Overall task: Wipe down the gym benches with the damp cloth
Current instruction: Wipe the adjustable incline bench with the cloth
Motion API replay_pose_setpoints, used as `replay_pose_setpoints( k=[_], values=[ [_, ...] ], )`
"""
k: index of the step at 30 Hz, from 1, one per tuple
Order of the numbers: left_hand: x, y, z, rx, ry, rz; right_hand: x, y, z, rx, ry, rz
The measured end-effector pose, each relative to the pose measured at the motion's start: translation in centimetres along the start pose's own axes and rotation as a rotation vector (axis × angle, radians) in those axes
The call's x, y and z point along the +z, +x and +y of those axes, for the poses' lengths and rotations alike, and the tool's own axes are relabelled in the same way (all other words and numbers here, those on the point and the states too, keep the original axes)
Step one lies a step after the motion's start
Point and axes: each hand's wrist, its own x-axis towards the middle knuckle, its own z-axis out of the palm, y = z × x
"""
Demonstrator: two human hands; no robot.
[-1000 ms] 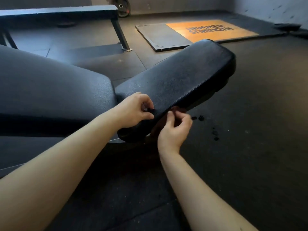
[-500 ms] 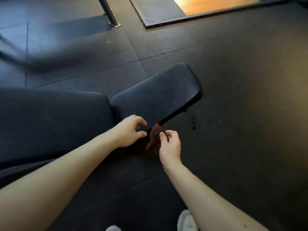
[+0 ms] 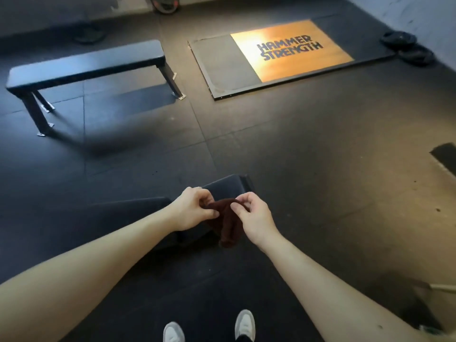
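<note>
Rubber floor of black tiles point(image 3: 271, 149) fills most of the view. A flat lifting platform with an orange panel lettered HAMMER STRENGTH point(image 3: 291, 50) lies toward the floor's far right corner. A long black padded flat bench on metal legs point(image 3: 86, 62) stands at the far left, well apart from the hands.

A black padded adjustable bench point(image 3: 227, 186) sits directly below the hands. Only one pad end and part of a second pad show. The forearms hide the rest, and the dark pads blend into the floor, so its frame is unreadable.

Both forearms come in from the bottom edge and converge mid-frame above that bench.
- Left hand point(image 3: 192, 209): fingers curled, thumb and fingertips pinching the cloth's upper left edge.
- Right hand point(image 3: 254, 215): thumb and forefinger pinching the upper right edge, other fingers loosely curled.

The dark brown cloth point(image 3: 228, 228) spans the short gap between the two pinches. Its bulk hangs bunched below and between the hands, in front of the near pad. Can't tell whether it touches the pad, or whether it is damp.

Dark round weight plates point(image 3: 404, 45) lie at the floor's right edge by the wall. White shoe toes point(image 3: 244, 322) show at the bottom edge, cut off.
</note>
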Motion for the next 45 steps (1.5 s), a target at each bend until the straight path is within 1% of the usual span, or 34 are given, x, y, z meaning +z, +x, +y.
replay_pose_setpoints(
  k=[2,4,7,9,13,16,20,22,25,30,35,38,41,43,45],
  values=[
    [-1.0,-0.9,3.2,-0.056,-0.026,0.007,-2.5,0.0,-2.5,-0.051,-0.114,0.005],
    [-1.4,-1.2,5.7,-0.076,-0.020,0.023,-4.5,0.9,-4.1,-0.114,-0.279,0.001],
    [-1.7,-0.4,7.8,-0.079,-0.025,0.117,-6.4,3.5,-6.0,-0.237,-0.607,0.029],
    [-2.1,0.7,8.4,-0.101,-0.077,0.185,-6.9,5.6,-7.6,-0.266,-0.672,0.004],
    [-3.1,3.9,8.0,-0.171,-0.139,0.286,-6.0,11.3,-9.4,-0.155,-0.605,-0.116],
    [-3.9,7.2,6.3,-0.237,-0.266,0.361,-4.4,16.1,-10.0,0.024,-0.377,-0.231],
    [-5.0,11.8,4.9,-0.251,-0.380,0.369,-3.4,21.9,-11.1,0.183,-0.148,-0.343],
    [-6.0,13.6,5.0,-0.279,-0.399,0.407,-3.1,24.3,-12.5,0.251,-0.049,-0.408],
    [-7.6,15.0,5.5,-0.356,-0.452,0.478,-2.3,27.3,-14.7,0.287,-0.044,-0.522],
    [-10.0,16.3,5.8,-0.493,-0.533,0.615,0.6,32.2,-16.7,0.311,-0.099,-0.791],
    [-9.7,17.8,5.8,-0.691,-0.641,0.803,4.8,37.1,-16.5,0.329,-0.199,-1.089],
    [-8.8,18.8,7.1,-0.842,-0.698,0.947,6.7,39.4,-16.1,0.357,-0.314,-1.345],
    [-7.3,20.3,9.9,-1.045,-0.756,1.136,7.3,40.5,-16.4,0.413,-0.444,-1.624],
    [-5.9,21.3,12.2,-1.171,-0.780,1.265,6.7,40.5,-16.7,0.437,-0.507,-1.754],
    [-4.2,22.5,14.5,-1.286,-0.802,1.357,5.3,40.3,-16.8,0.435,-0.572,-1.846]
  ],
)
